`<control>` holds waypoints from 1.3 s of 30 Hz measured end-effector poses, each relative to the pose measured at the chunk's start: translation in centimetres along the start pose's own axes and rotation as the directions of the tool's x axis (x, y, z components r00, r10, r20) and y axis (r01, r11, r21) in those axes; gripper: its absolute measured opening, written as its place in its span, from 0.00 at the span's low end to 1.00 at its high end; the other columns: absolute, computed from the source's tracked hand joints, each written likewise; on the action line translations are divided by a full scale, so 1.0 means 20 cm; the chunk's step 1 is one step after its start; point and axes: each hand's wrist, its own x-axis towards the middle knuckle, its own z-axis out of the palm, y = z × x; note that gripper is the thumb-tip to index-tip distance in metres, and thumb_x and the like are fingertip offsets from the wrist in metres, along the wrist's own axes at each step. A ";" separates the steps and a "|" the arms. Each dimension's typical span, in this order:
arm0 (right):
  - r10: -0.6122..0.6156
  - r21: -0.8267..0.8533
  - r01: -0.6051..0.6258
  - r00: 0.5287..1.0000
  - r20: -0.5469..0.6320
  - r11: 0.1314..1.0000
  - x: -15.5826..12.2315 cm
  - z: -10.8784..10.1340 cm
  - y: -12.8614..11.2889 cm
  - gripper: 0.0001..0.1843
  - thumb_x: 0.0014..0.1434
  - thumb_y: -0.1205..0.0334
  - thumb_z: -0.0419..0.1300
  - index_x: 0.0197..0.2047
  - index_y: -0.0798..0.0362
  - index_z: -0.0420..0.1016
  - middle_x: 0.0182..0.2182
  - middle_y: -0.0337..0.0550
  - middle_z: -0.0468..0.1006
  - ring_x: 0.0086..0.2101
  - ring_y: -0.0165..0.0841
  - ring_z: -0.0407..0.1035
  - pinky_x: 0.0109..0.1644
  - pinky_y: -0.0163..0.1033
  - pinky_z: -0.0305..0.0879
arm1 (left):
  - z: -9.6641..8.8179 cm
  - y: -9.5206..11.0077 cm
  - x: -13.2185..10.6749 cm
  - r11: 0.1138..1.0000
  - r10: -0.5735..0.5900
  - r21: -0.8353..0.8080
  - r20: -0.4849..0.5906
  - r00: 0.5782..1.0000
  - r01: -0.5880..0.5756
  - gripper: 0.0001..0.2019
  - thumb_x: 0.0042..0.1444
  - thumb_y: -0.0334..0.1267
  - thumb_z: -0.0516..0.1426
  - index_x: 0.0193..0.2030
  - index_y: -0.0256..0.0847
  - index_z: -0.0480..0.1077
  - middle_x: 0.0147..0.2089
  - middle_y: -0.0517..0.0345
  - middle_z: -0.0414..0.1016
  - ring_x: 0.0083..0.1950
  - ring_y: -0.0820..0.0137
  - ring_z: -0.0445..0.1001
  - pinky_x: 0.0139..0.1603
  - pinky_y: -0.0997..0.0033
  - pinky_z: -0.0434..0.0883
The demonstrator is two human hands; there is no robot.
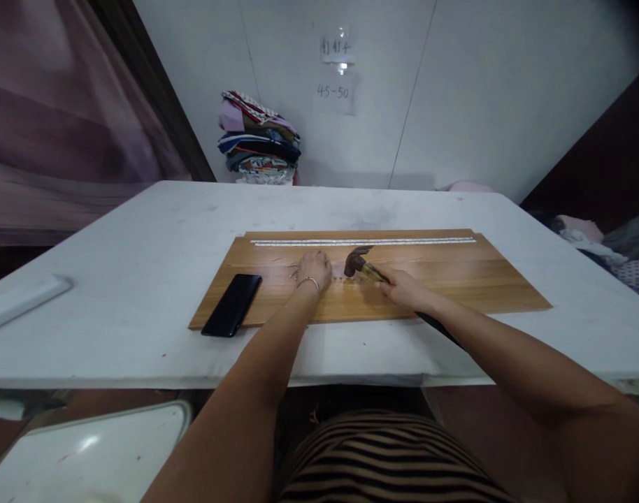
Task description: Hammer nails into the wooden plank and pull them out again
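Observation:
A long wooden board (456, 279) lies across the white table (141, 265). My right hand (403, 288) is closed round the handle of a hammer (357, 261), whose dark head hangs just above the board's middle. My left hand (314, 268), a bracelet on its wrist, rests on the board just left of the hammer head with fingers curled; what they pinch is too small to name. A few loose nails (292, 268) lie by its fingers. A small row of nails (345, 278) stands in the board below the hammer head.
A black phone (232, 304) lies on the board's left end. A white ruler strip (361, 242) runs along the board's far edge. Folded clothes (259, 140) are stacked against the wall. A white bar (20, 300) sits at the table's left; a white chair (89, 447) stands below.

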 end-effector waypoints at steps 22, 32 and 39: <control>0.023 -0.031 -0.022 1.000 0.008 0.999 -0.01 -0.01 -0.04 0.30 0.62 0.71 0.55 0.65 0.47 0.77 0.55 0.44 0.84 0.53 0.43 0.77 0.59 0.49 0.71 | -0.01 0.01 -0.01 1.000 -0.006 -0.004 -0.005 1.000 0.006 0.14 0.68 0.35 0.50 0.47 0.39 0.78 0.56 0.41 0.79 0.60 0.56 0.74 0.63 0.59 0.69; 0.057 -0.069 -0.056 0.998 0.015 0.996 -0.02 0.02 -0.01 0.27 0.64 0.69 0.55 0.64 0.48 0.77 0.53 0.48 0.84 0.50 0.43 0.77 0.58 0.52 0.71 | -0.03 0.01 -0.01 1.000 -0.023 -0.011 0.009 1.000 0.023 0.14 0.68 0.36 0.50 0.45 0.39 0.78 0.53 0.41 0.80 0.57 0.56 0.76 0.59 0.58 0.70; 0.025 -0.027 -0.024 1.000 0.009 0.999 -0.02 0.01 -0.01 0.30 0.64 0.70 0.55 0.67 0.46 0.74 0.57 0.47 0.83 0.53 0.43 0.77 0.60 0.50 0.70 | -0.03 0.02 -0.02 1.000 -0.018 -0.009 0.002 1.000 0.018 0.14 0.68 0.34 0.50 0.46 0.39 0.78 0.55 0.41 0.79 0.60 0.55 0.74 0.62 0.58 0.69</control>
